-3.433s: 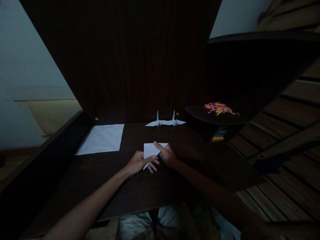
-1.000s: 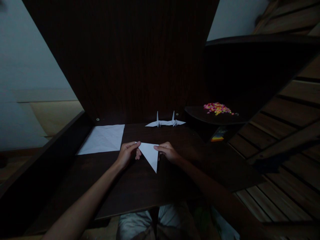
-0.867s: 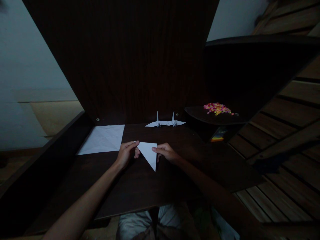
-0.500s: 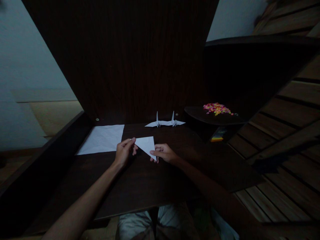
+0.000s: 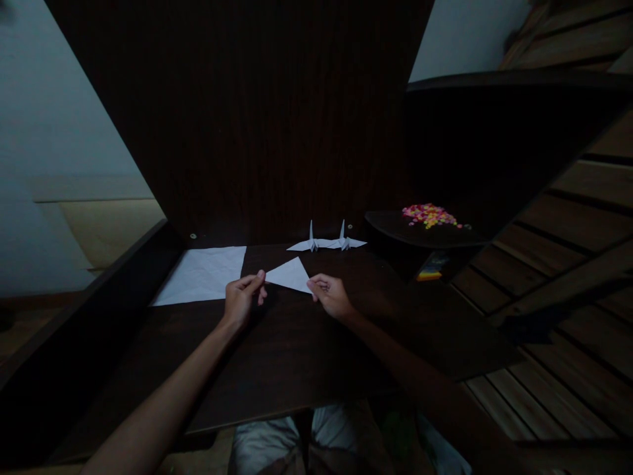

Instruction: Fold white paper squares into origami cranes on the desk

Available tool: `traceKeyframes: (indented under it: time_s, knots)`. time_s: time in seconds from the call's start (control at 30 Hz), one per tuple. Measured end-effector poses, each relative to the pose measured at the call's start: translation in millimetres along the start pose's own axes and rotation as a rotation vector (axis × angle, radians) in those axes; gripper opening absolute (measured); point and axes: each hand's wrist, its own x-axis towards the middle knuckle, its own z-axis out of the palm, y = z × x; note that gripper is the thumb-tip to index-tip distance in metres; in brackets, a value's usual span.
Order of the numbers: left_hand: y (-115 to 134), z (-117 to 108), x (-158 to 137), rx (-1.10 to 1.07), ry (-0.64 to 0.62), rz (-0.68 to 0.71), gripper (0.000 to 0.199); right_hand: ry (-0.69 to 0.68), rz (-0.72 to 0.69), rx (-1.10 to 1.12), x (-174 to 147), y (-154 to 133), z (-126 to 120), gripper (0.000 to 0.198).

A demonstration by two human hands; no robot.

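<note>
A white sheet of paper folded into a triangle [image 5: 290, 274] is held between my two hands above the dark desk, one corner pointing away from me. My left hand [image 5: 242, 297] pinches its left corner between thumb and fingers. At the right corner, my right hand [image 5: 330, 293] grips the paper with its thumb on top. Just beyond the triangle, two white folded paper cranes [image 5: 326, 244] stand side by side near the back panel, their pointed ends raised.
White paper [image 5: 200, 276] lies flat at the desk's left, beside a raised side board [image 5: 93, 310]. Small pink and yellow pieces [image 5: 430, 215] are heaped on a rounded shelf [image 5: 395, 229] at right. Below that shelf is a small colourful object [image 5: 431, 269]. A tall dark panel [image 5: 257, 125] rises behind.
The paper triangle has turned, so its free corner now points away from me. My right hand has moved up slightly and grips the right corner; my left hand keeps its pinch.
</note>
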Motion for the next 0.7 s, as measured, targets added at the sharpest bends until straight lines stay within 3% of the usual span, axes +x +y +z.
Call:
traceKeyframes:
  time_s: [0.13, 0.27, 0.33, 0.47, 0.6, 0.7]
  knots:
    - [-2, -1, 1, 0.019, -0.006, 0.013, 0.033, -0.008, 0.005, 0.022, 0, 0, 0, 0.032]
    - [-3, 2, -1, 0.068, -0.098, 0.0, 0.041, -0.049, 0.034, 0.08, 0, 2, 2, 0.035]
    - [-2, 7, -4, 0.138, -0.157, -0.031, 0.044, -0.093, 0.045, 0.105, 0, 3, 3, 0.036]
    - [2, 17, -12, 0.264, -0.158, -0.089, 0.042, -0.216, 0.075, 0.147, -4, 5, 7, 0.037]
    - [1, 19, -15, 0.245, -0.199, -0.101, 0.042, -0.359, 0.129, 0.114, -8, 2, 9, 0.035]
    - [-1, 16, -15, 0.196, -0.283, -0.093, 0.039, -0.353, 0.097, 0.083, -8, -2, 7, 0.039]
